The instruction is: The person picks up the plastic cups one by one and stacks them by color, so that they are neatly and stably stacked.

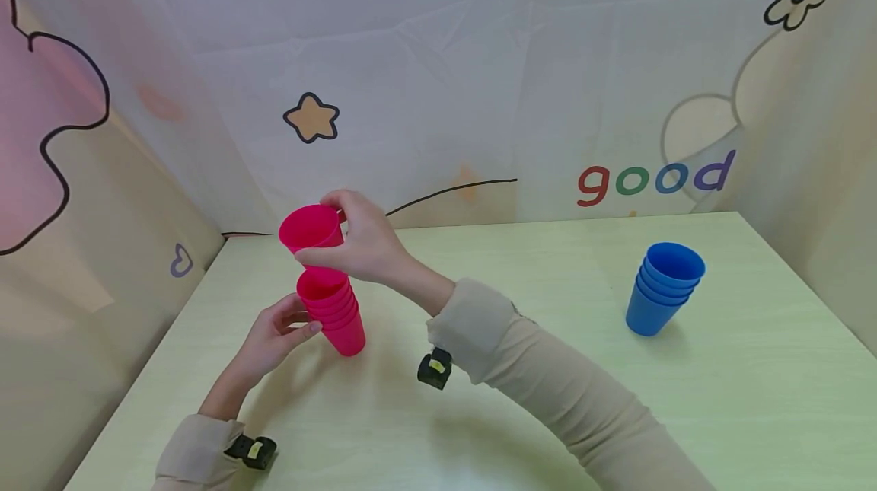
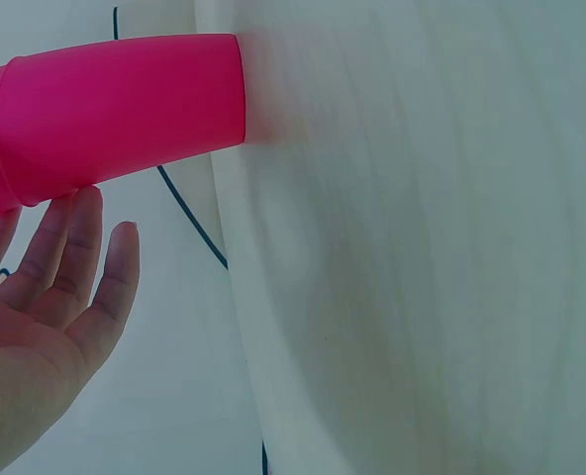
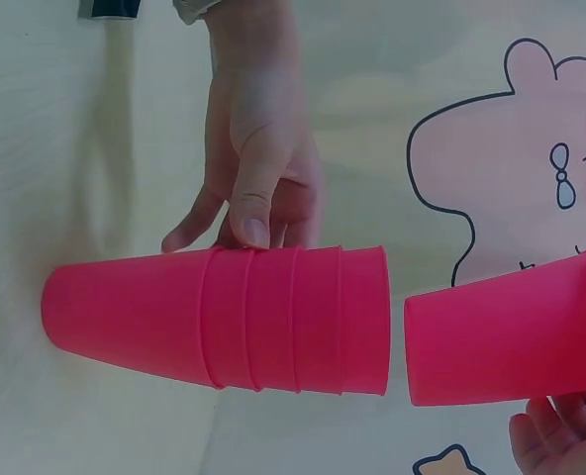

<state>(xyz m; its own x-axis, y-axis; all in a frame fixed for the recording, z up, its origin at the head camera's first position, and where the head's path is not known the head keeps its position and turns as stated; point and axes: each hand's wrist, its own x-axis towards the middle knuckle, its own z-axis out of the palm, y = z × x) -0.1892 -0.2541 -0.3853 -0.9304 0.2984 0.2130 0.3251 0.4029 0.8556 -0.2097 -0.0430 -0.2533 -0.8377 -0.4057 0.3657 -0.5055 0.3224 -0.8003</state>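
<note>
A stack of several pink cups [image 1: 346, 335] stands upright on the table, with its rims at the top. My left hand [image 1: 277, 339] touches the stack's left side with thumb and fingertips, its fingers loosely extended. In the left wrist view, the fingers [image 2: 85, 237] meet the lower side of the stack [image 2: 125, 109] as seen there. Above the stack, my right hand [image 1: 366, 240] grips a single pink cup [image 1: 310, 228] between thumb and fingers. The right wrist view shows a narrow gap between that cup [image 3: 506, 336] and the stack's top rim.
A stack of several blue cups [image 1: 651, 312] stands on the right side of the pale table [image 1: 521, 263]. Behind the table hangs a printed backdrop [image 1: 438, 110], with side panels at left and right. My right forearm [image 1: 548, 369] reaches across the table's front.
</note>
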